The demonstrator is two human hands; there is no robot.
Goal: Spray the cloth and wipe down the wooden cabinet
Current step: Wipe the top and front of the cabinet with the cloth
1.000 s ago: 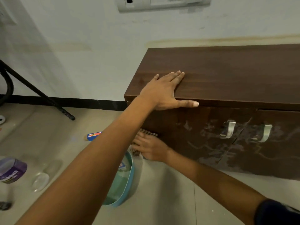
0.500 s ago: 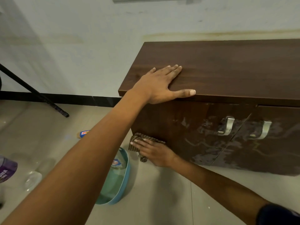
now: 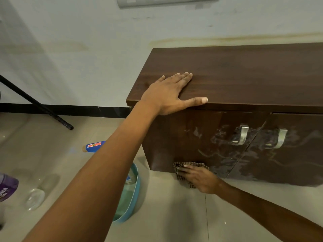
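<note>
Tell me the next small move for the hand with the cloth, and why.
Probably sweep the cloth rightward along the bottom of the cabinet front. The right hand presses it at the lower left corner, while smeary streaks cover the doors toward the handles. The left hand lies flat on the top, bracing.

You're in a lived-in home room; a low wooden cabinet (image 3: pixel 244 75) with metal door handles (image 3: pixel 242 135) stands against a stained white wall (image 3: pixel 87 41); tiled floor (image 3: pixel 174 215), black skirting (image 3: pixel 70 109), switch plate (image 3: pixel 166 1) overhead.
</note>
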